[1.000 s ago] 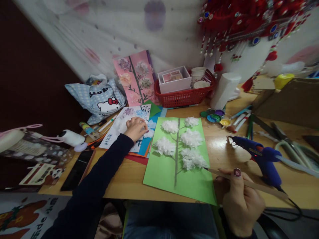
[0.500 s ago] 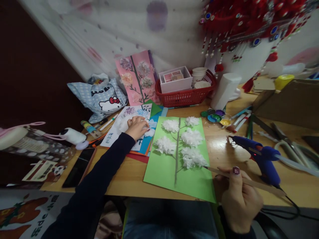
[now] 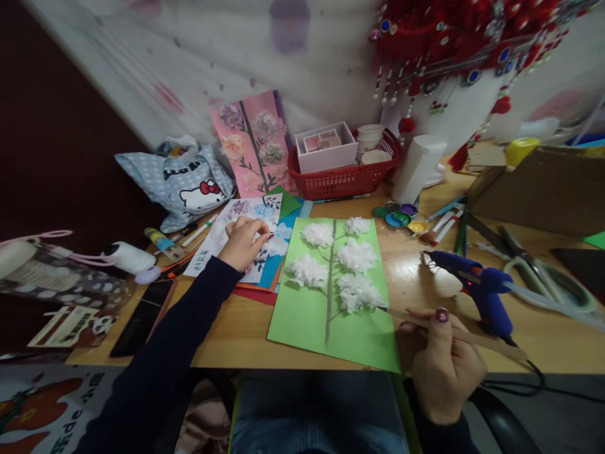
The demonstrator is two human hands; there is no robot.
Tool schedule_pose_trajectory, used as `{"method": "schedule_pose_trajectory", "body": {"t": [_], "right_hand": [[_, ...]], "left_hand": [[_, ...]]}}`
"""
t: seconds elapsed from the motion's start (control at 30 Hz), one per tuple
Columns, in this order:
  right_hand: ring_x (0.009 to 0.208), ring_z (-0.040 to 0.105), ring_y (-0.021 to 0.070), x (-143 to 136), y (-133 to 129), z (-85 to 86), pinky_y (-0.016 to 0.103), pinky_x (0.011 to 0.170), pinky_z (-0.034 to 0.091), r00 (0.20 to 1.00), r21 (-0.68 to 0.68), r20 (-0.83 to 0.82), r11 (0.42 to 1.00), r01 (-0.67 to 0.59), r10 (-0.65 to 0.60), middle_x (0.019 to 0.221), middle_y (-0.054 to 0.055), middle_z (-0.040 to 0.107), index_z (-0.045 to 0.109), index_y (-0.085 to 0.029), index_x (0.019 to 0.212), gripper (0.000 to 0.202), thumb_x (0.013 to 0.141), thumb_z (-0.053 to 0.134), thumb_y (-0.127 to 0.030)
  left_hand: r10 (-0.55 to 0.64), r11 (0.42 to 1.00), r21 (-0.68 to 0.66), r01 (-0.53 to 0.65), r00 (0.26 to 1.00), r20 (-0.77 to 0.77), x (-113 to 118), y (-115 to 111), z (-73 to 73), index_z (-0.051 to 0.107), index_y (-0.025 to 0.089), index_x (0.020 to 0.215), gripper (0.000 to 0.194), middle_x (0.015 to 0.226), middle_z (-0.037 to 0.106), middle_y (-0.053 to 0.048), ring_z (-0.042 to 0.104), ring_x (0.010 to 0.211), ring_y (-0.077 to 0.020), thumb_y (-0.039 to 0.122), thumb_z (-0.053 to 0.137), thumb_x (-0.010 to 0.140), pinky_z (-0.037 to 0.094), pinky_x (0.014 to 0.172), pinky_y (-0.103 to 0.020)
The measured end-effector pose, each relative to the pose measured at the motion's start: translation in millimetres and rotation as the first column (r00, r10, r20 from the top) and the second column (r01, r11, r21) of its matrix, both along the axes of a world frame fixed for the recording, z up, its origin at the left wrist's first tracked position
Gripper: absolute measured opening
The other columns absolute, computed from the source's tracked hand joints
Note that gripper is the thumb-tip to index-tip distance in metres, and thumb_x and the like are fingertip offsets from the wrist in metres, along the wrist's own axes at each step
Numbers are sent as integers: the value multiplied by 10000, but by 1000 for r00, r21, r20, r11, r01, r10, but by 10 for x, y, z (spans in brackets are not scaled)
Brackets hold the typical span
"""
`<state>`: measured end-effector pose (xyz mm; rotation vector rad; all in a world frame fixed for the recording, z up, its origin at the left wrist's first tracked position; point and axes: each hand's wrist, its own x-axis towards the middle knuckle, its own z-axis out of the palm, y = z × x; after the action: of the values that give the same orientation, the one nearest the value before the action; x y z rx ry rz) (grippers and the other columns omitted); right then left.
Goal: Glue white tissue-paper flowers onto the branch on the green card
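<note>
My right hand (image 3: 447,359) grips a flat tan stick with a dark tip (image 3: 477,337), its exact kind unclear. The tip touches the edge of the lower right white paper flower (image 3: 360,293) on a green sheet (image 3: 302,321). Several such crumpled white flowers sit along a grey painted stem (image 3: 329,271) on that sheet. Above a white printed page with flower pictures (image 3: 239,207), the fingers of my left hand (image 3: 243,243) are curled together in a pinch; what they hold, if anything, is hidden. White tissue pieces (image 3: 280,241) lie just right of them.
A blue glue gun (image 3: 477,277) and scissors (image 3: 543,268) lie at right. Paint pots (image 3: 397,218), a red basket (image 3: 340,183), a pink flower picture (image 3: 255,148) and a checked bag (image 3: 189,180) stand behind. A phone (image 3: 143,315) rests at left.
My left hand has lifted slightly and drawn its fingers from a spread pose into a pinch. My right hand keeps the stick at the same flower. The whole view has shifted slightly.
</note>
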<state>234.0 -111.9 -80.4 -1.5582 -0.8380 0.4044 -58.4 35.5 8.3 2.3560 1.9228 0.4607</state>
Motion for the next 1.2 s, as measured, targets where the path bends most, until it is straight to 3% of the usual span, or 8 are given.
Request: {"method": "schedule_pose_trajectory", "body": {"t": [0.13, 0.27, 0.4, 0.5, 0.77, 0.93, 1.1, 1.2], "right_hand": [[559, 601, 159, 2, 12, 28, 278, 577, 474, 992, -4, -85, 995, -96, 96, 591, 30, 621, 665, -145, 744, 491, 899, 487, -577], [572, 616, 155, 11, 27, 75, 264, 561, 456, 988, -23, 44, 989, -148, 149, 599, 35, 643, 644, -160, 671, 506, 911, 463, -567], [598, 633, 157, 16, 42, 89, 273, 614, 468, 967, -13, 173, 982, -186, 186, 613, 38, 664, 638, -174, 656, 506, 955, 400, -507], [630, 651, 165, 12, 49, 82, 280, 645, 481, 968, 17, 168, 982, -189, 184, 648, 39, 681, 652, -170, 730, 464, 964, 396, -478], [639, 654, 166, -7, 44, 113, 279, 655, 487, 969, 58, 178, 981, -183, 171, 716, 60, 699, 662, -160, 809, 457, 969, 374, -476], [590, 626, 153, -13, -12, 83, 268, 616, 466, 990, 111, 98, 987, -115, 105, 638, 41, 664, 634, -177, 717, 519, 984, 319, -492], [611, 621, 164, -21, -3, 46, 289, 647, 453, 955, 63, 255, 983, -171, 150, 648, 49, 666, 632, -181, 742, 499, 993, 309, -467], [656, 628, 176, -30, 16, 27, 298, 673, 446, 937, 45, 318, 985, -168, 145, 677, 56, 679, 644, -175, 816, 449, 999, 324, -430]], "left_hand": [[-77, 996, 37, 76, 997, 28, 147, -171, 72, 565, 212, 833, 69, 861, 635, -15, 527, 975, -225, 234, 521, 882, 314, 947, -403], [-232, 973, 15, 232, 961, 150, 359, -380, 143, 556, 214, 790, 127, 828, 618, -14, 530, 906, -213, 297, 517, 877, 361, 917, -385], [-381, 874, -158, 459, 851, 362, 689, -623, 112, 553, 221, 782, 184, 812, 608, -23, 545, 861, -204, 349, 475, 889, 424, 852, -347], [-437, 817, -213, 535, 817, 377, 981, -767, -27, 556, 223, 795, 146, 864, 631, -27, 545, 908, -210, 314, 491, 889, 408, 891, -366], [-471, 870, -111, 480, 877, 97, 1470, -850, -374, 582, 202, 846, 78, 952, 667, -38, 488, 1049, -258, 256, 579, 903, 278, 921, -455], [-415, 905, -74, 418, 908, 53, 1551, -804, -431, 584, 201, 853, 91, 970, 652, -54, 477, 1051, -264, 267, 555, 909, 282, 888, -447], [-393, 916, -48, 398, 915, 88, 1597, -776, -429, 576, 206, 853, 112, 956, 644, -49, 491, 1020, -257, 283, 522, 915, 318, 881, -430], [-372, 928, 13, 373, 921, 116, 1517, -809, -433, 575, 210, 986, 121, 1098, 621, -69, 496, 1077, -255, 264, 493, 915, 353, 920, -418]]}}
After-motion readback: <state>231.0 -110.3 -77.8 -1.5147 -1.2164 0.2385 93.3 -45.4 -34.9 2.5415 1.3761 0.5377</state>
